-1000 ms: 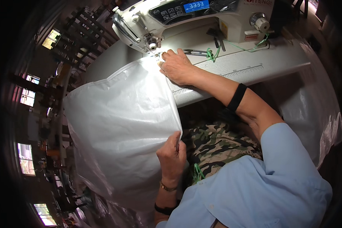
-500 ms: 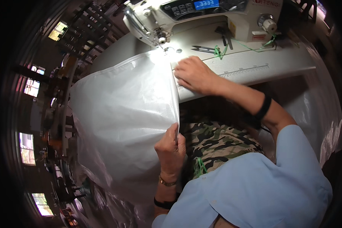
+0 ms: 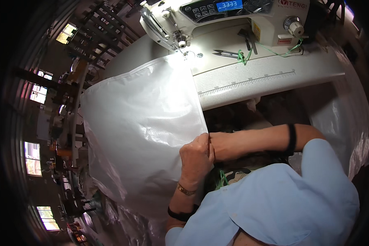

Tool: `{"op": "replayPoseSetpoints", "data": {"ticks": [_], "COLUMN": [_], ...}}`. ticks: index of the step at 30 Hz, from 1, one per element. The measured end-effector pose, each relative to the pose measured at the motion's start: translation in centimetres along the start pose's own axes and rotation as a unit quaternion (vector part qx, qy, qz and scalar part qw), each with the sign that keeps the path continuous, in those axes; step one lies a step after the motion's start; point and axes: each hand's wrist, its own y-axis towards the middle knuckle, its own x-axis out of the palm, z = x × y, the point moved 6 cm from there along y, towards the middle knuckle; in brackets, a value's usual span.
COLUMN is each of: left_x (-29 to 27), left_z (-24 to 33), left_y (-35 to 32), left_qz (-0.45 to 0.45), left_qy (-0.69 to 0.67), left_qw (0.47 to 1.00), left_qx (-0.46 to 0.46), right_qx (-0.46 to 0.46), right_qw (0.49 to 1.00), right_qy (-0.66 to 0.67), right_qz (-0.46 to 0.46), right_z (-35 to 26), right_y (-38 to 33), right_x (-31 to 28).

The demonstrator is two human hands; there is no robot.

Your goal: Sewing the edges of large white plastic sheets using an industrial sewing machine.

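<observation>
Hold the right-hand edge of the white woven-plastic sheet (image 3: 139, 110) straight and evenly taut; a sideways tug could skew it at the sewing machine (image 3: 270, 30). Your left hand (image 3: 194, 158) is closed on that edge. Your right hand (image 3: 220, 145) meets it there, but its fingers are hidden, so its grip can't be told. The sheet spreads leftward and forward from your pinch, its far corner in the glare beneath the machine's head.
</observation>
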Motion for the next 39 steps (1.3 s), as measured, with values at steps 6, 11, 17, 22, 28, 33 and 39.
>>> {"op": "replayPoseSetpoints", "data": {"ticks": [6, 11, 17, 22, 28, 33, 39], "left_x": [1.4, 1.0, 0.4, -0.3, 0.2, 0.3, -1.3], "left_z": [-0.9, -1.5, -2.2, -2.7, -4.5, -6.0, -7.8], "left_y": [0.3, 1.8, 5.8, 10.0, 14.6, 18.3, 16.2], "left_qz": [-0.040, -0.021, -0.010, -0.016, -0.006, 0.031, -0.003], "left_qy": [0.027, 0.044, 0.097, 0.149, 0.172, 0.158, 0.028], "left_qw": [0.999, 0.999, 0.995, 0.988, 0.985, 0.987, 0.994], "left_qx": [-0.012, 0.007, 0.037, 0.042, 0.017, 0.017, -0.104], "right_qx": [0.173, 0.192, 0.212, 0.187, 0.202, 0.255, 0.245], "right_qw": [0.951, 0.948, 0.956, 0.952, 0.958, 0.950, 0.932], "right_qy": [-0.143, -0.171, -0.145, -0.174, -0.134, -0.087, -0.070], "right_qz": [0.213, 0.186, 0.140, 0.169, 0.156, 0.156, 0.258], "right_z": [5.5, 10.6, 13.2, 14.7, 14.7, 15.4, 15.4], "right_y": [-2.2, -1.3, -0.7, -1.0, -0.7, -0.1, -0.6], "right_x": [-14.2, -12.3, -13.1, -13.2, -13.7, -14.9, -15.7]}}
